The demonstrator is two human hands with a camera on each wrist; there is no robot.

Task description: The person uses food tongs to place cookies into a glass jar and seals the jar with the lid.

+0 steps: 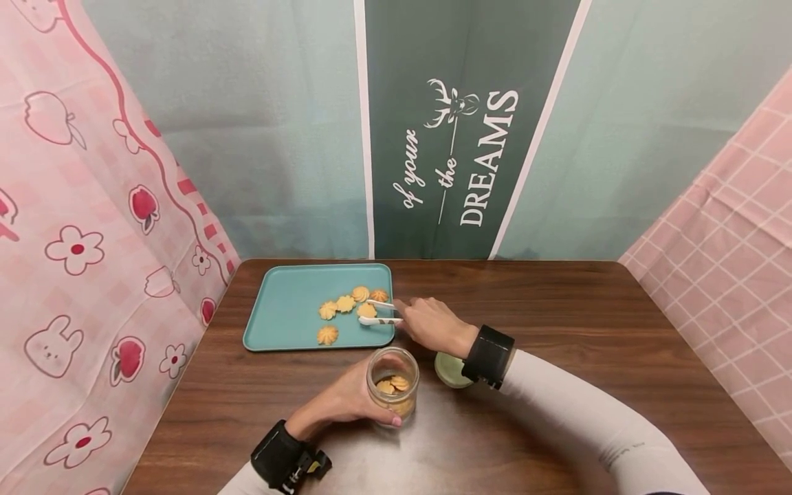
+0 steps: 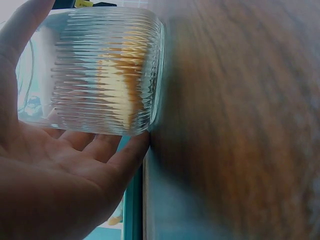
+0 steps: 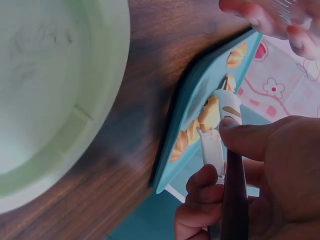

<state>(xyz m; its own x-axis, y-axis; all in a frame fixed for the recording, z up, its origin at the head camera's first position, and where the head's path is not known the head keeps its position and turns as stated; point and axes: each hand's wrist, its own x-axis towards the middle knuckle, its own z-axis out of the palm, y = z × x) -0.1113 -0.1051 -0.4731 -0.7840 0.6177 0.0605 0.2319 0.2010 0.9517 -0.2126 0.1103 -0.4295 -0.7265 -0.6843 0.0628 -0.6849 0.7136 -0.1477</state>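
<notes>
- Tongs [image 1: 381,313] are being pinched in the right hand [image 1: 433,324], tips reaching over the teal tray [image 1: 284,323] at a cookie [image 1: 366,310], likely to lift it cleanly.
- The left hand [image 1: 346,399] is wrapping its fingers round the ribbed glass jar [image 1: 392,386], apparently steadying it upright on the table [image 1: 557,309], just near the tray.
- A pale green lid [image 1: 450,370] is lying beside the jar, under the right wrist.

Table [image 1: 557,309] rt of tray [image 1: 284,323] is left bare, w/ free passage. Path btwn tray & jar [image 1: 392,385] is narrowed by green lid [image 1: 450,370] beside jar; cookies [image 1: 346,304] are crowded at tray's rt half.
</notes>
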